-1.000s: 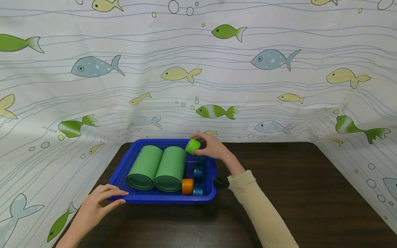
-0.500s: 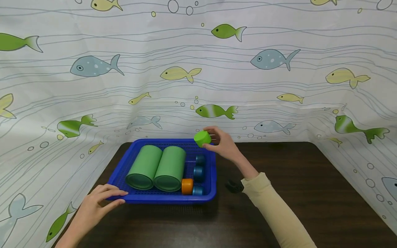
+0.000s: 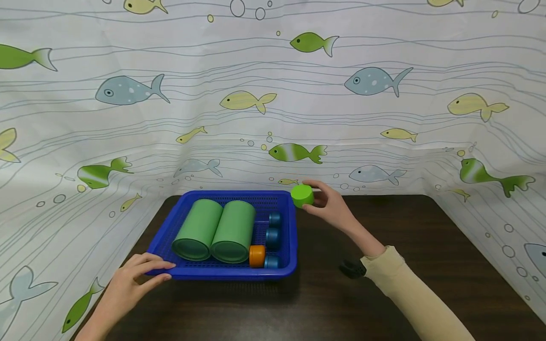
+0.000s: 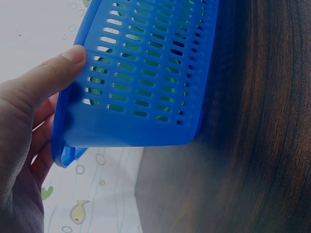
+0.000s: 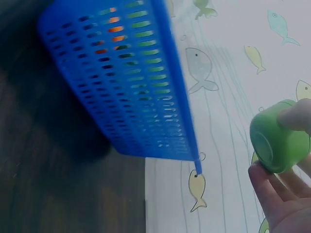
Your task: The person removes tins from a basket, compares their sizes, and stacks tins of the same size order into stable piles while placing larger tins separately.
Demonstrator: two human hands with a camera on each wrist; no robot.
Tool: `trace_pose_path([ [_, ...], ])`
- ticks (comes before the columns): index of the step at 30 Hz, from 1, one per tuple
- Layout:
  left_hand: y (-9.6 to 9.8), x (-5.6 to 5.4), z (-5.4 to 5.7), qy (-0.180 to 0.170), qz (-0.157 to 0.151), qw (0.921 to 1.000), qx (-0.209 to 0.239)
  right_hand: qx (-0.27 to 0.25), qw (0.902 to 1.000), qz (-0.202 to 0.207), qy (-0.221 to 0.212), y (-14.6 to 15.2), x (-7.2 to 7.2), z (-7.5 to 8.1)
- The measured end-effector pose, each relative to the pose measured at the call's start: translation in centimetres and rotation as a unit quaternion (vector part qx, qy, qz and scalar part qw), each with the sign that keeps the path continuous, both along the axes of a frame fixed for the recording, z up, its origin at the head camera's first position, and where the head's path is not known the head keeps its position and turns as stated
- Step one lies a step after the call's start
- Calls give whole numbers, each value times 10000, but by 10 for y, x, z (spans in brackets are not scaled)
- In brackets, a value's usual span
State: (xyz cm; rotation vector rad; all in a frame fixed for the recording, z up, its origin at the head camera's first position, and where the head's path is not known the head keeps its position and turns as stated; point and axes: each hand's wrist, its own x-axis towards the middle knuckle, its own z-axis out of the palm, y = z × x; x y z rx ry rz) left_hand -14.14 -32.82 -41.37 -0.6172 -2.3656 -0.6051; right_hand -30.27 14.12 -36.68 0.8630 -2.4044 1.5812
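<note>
My left hand (image 3: 133, 280) pinches the rim at the near left corner of a blue plastic basket (image 3: 222, 273). In the left wrist view the thumb (image 4: 74, 54) presses the slotted outer wall and the other fingers lie behind the rim. My right hand (image 3: 334, 207) holds a small bright-green round jar (image 3: 301, 195) between thumb and fingers, above the basket's far right corner. The right wrist view shows the jar's (image 5: 272, 138) recessed end, apart from the basket. Two large pale-green cylinders (image 3: 233, 232) lie side by side inside the basket.
At the basket's right side are a small orange jar (image 3: 257, 256) and three blue jars (image 3: 273, 237). The basket stands on a dark wooden table (image 3: 409, 237). White fish-patterned sheeting (image 3: 273, 118) rises behind and along both sides. A black object (image 3: 353, 269) sits by the right cuff.
The right hand has carried the green jar rightward from over the basket's inside to its far right corner. The left hand and the basket have stayed in place.
</note>
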Motion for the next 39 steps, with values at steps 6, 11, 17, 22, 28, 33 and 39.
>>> trace_pose_path([
  [6, -1, -1, -1, 18, -54, 10000, -19, -24, 9997, 97, -207, 15, 13, -7],
  [11, -1, 0, 0, 62, 21, 10000, -33, -23, 9986, 153, -511, 24, 26, -18],
  [17, 0, 2, -1, 105, 72, 9999, -91, 383, 9980, 154, -471, 34, 35, -34],
  [22, 1, 1, -2, 113, 51, 9999, -92, 581, 9973, 173, -405, 43, 38, -47],
  [28, 2, 0, -1, 106, 54, 9999, -77, 926, 9948, -8, -435, 50, 40, -57],
  [33, 2, -1, -3, 103, 66, 9999, -69, 1360, 9895, -141, -471, 53, 41, -63],
  [39, 2, 1, -3, 120, 82, 9999, -78, 1525, 9866, -39, -577, 53, 41, -74],
])
